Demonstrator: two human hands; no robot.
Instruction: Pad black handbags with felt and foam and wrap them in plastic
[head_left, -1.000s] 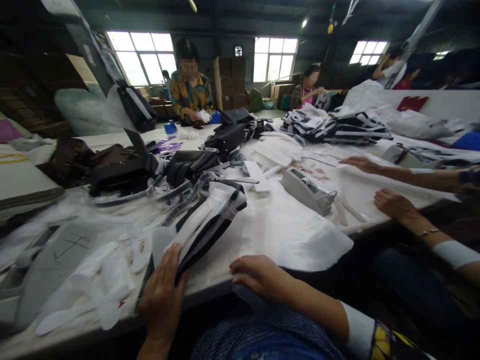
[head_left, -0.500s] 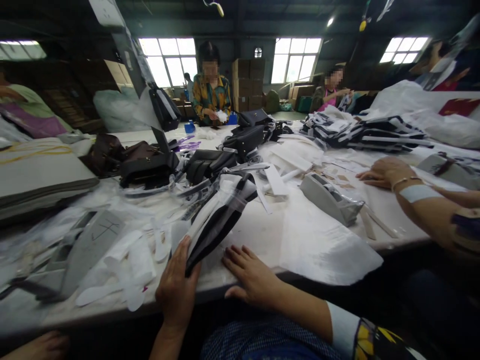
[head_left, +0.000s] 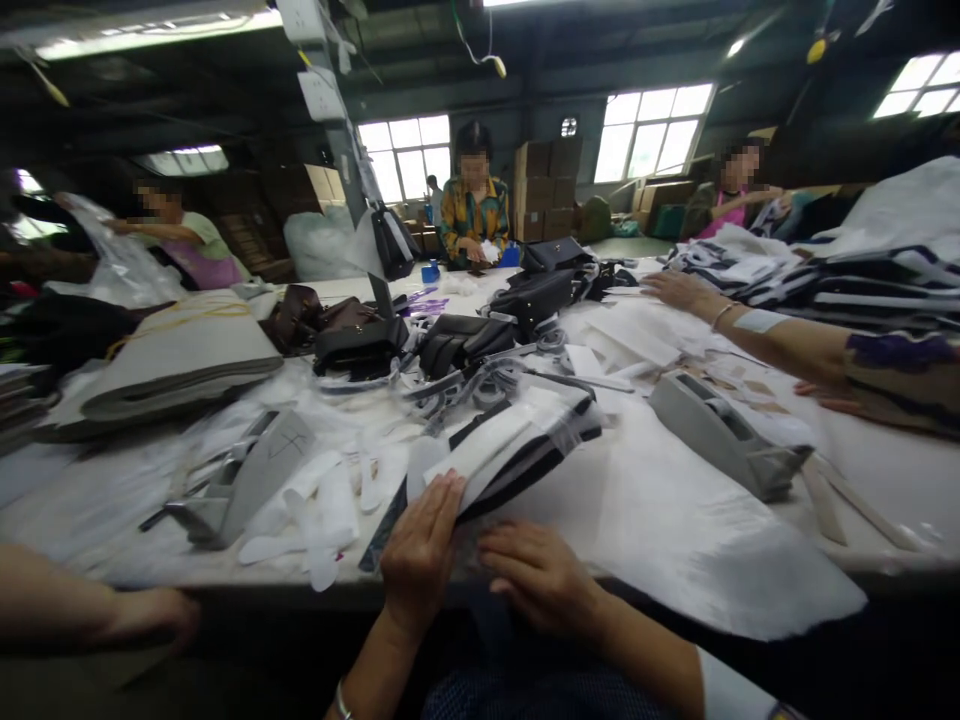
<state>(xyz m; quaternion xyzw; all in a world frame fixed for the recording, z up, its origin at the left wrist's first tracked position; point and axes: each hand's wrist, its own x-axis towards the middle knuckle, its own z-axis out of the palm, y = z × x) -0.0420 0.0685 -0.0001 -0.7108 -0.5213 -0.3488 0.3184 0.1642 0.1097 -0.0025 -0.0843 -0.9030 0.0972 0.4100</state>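
A black bag [head_left: 517, 440] padded with white material and partly wrapped in clear plastic lies slanted across the table before me. My left hand [head_left: 420, 555] grips its near end, fingers over the white padding and thumb hidden. Just right of it, at the table's front edge, my right hand [head_left: 544, 580] has its fingers stretched out and holds nothing. Its fingertips are close below the bag; whether they touch it I cannot tell. Beside the bag's far side lie grey-white coiled straps [head_left: 495, 380].
Grey tape dispensers stand left [head_left: 247, 480] and right [head_left: 727, 435]. White cut-outs [head_left: 322, 510], a translucent sheet stack [head_left: 720, 540] and black bags [head_left: 465, 342] cover the table. A co-worker's arm [head_left: 787, 335] reaches in from the right; another person's hand [head_left: 154, 615] is at lower left.
My view has swung left. The bag now lies flatter, its far end turned rightward, with my left hand still on it. The right co-worker's hand has reached farther towards the back pile.
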